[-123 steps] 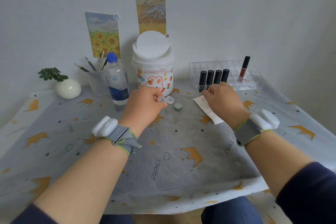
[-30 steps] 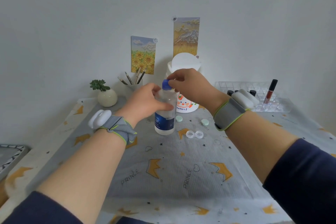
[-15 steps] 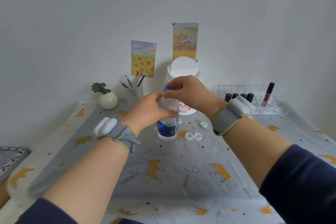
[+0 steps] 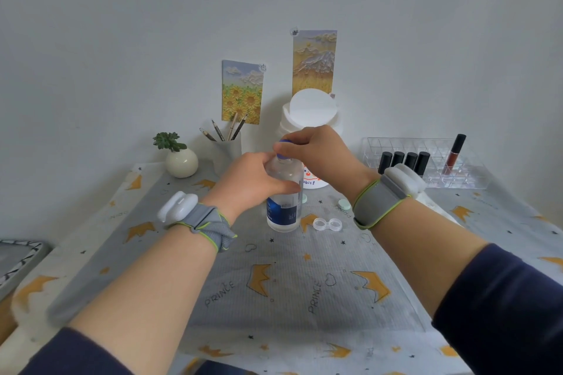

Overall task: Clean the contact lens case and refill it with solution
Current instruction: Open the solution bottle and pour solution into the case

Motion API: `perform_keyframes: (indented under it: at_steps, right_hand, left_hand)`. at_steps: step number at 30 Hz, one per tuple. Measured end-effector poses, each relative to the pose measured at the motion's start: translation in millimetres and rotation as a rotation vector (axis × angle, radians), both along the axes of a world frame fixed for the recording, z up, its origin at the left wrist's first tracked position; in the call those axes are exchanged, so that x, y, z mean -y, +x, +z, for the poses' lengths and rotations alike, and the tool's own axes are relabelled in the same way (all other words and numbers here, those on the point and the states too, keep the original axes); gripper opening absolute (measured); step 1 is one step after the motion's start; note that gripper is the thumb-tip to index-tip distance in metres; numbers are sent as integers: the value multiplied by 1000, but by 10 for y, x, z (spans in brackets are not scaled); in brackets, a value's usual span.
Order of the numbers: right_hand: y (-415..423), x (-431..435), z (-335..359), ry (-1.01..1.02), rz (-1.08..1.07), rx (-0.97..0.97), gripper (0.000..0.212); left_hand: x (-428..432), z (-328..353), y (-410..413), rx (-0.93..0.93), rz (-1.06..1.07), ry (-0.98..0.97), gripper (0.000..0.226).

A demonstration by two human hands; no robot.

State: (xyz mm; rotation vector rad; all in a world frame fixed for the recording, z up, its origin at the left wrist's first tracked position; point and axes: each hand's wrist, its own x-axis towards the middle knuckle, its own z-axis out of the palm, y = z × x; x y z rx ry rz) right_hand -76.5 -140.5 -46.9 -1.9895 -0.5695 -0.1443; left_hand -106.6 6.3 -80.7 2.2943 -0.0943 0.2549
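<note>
A clear solution bottle (image 4: 285, 210) with a dark blue label stands upright on the table. My left hand (image 4: 253, 184) grips its upper body. My right hand (image 4: 316, 151) pinches the blue cap (image 4: 283, 156) on top, which is mostly hidden by the fingers. The clear contact lens case (image 4: 327, 225) lies open on the cloth just right of the bottle, with no caps on it. Its two pale green caps (image 4: 345, 204) (image 4: 303, 198) lie apart behind it, one partly hidden by the bottle.
A white lidded bin (image 4: 310, 119) stands behind the bottle. A pencil cup (image 4: 227, 149) and a potted succulent (image 4: 179, 158) are at the back left, a clear lipstick organiser (image 4: 426, 161) at the back right. The crown-print cloth (image 4: 274, 283) covers the table.
Since four seconds ago the case was set down and the bottle brought to the middle. Over the last second both hands stay on bottle and cap, and the view has tilted slightly.
</note>
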Motion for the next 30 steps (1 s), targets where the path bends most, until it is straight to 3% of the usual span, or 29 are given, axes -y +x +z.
perform_keyframes:
  at_steps: [12,18,30]
  right_hand:
    - [56,-55,-38,11,-35,-12,19]
    - [136,-43,-80,210,-196,-131,45]
    - [227,-79,-103,195,-222,-208,32]
  left_hand:
    - [0,1,-13,10,-6,8,46]
    - [70,-45,-28,51,-30,5,63]
    - [33,-32,47,17,-35,-1,60]
